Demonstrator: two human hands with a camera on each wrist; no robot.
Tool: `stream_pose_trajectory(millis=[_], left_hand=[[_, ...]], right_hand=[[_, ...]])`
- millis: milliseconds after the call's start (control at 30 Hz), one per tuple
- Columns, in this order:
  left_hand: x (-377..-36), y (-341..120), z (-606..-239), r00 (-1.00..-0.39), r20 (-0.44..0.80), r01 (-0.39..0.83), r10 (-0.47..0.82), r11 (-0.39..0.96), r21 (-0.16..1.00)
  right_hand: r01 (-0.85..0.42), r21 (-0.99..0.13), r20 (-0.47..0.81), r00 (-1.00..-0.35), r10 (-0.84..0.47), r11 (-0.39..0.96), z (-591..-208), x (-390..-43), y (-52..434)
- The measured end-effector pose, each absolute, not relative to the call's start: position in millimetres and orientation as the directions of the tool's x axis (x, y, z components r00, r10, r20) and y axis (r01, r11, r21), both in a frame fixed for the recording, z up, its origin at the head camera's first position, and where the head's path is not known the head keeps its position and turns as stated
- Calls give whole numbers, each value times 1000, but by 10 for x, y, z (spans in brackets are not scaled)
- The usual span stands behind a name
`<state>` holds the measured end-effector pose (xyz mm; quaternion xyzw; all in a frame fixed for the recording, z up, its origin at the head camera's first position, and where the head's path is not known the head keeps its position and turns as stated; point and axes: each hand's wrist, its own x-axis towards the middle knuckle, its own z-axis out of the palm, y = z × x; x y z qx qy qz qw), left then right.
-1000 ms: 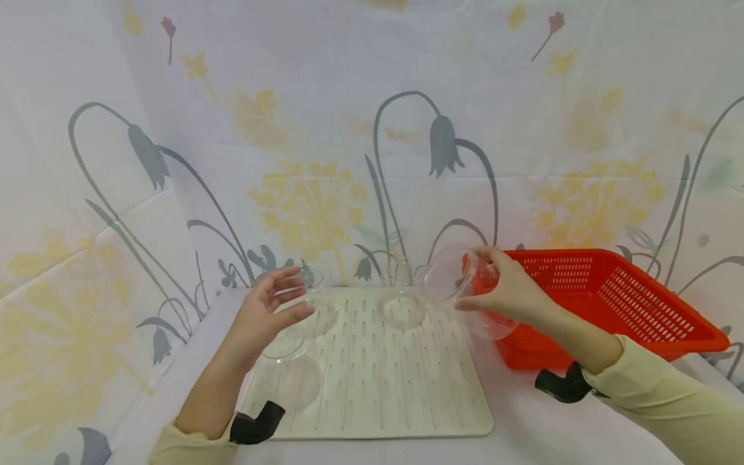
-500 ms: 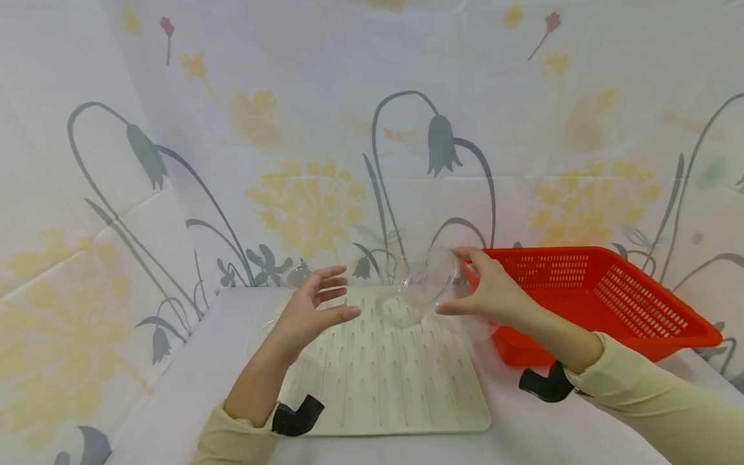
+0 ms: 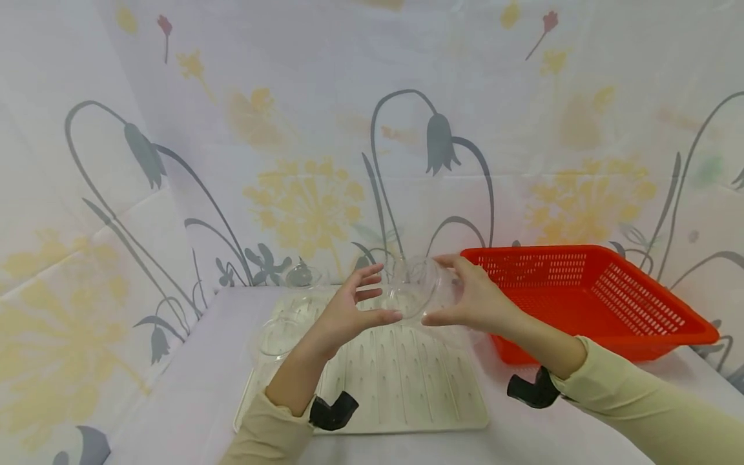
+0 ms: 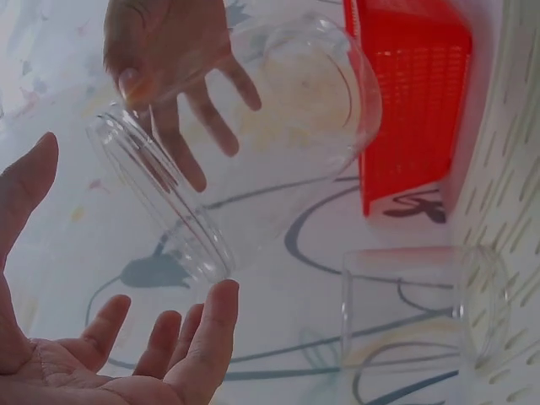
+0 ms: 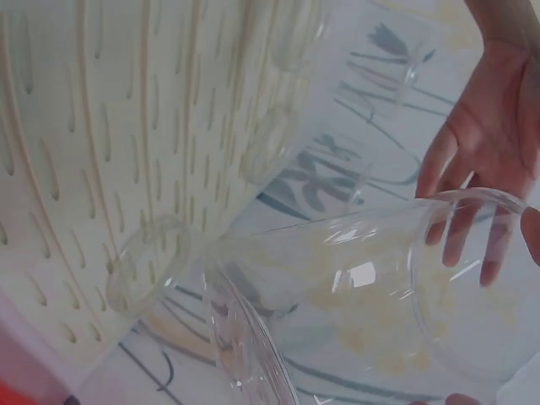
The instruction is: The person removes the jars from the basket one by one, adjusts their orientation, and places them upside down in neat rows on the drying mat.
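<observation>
My right hand [image 3: 484, 298] grips a large clear jar [image 4: 283, 135], thumb on one side and fingers round the other. The jar is tipped on its side above the far part of a cream ribbed mat [image 3: 401, 387], its ringed rim facing my left hand [image 3: 343, 314]. The fingers of that left hand are spread and slightly bent, with one fingertip right at the rim in the left wrist view. On the mat stand several more clear containers, one at the left [image 3: 280, 337] and one behind the held jar [image 4: 401, 308].
A red perforated plastic basket [image 3: 581, 310] stands to the right of the mat on a white cloth [image 3: 186, 387]. Behind rises a flower-printed curtain [image 3: 325, 116]. Black wrist mounts [image 3: 334, 411] project from both sleeves.
My right hand has carried the jar leftward, away from the basket and over the mat. My left hand has moved right from above the left containers to near the jar's rim.
</observation>
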<state>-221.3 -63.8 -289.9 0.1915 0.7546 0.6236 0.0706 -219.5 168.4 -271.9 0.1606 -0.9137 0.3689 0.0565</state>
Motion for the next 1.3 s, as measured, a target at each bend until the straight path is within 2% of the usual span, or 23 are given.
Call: stream_pose_trajectory(millis=[233,600,733,867,1033,1300], left_hand=[[-2233,-512,-2914,-909,115,196,401,166,966],[-2279,-402,-2970,-914,81,195,397,256,947],[-2291,-415,-3006,-909,55,189,412,291,938],[-2292,-436,-3043,-901,34,184,432,312,932],[-2295,-459,-3054,-900,47,192,434,298,935],[-2287,-475,-3062,-902,43,140,430,196,971]], right_hand=[[-349,-633,238,-937,-255,691,-2780,-2205,1626],[-426,-522,290,-903,-316,739,-2900,-2199,1561],[-420,-514,234,-907,-349,748,-2903,-2185,1576],[-431,-531,195,-900,-390,730,-2883,-2160,1626],[-464,-588,239,-882,-405,662,-2869,-2148,1709],[-371,-716,247,-927,-282,591,-2890,-2118,1875]])
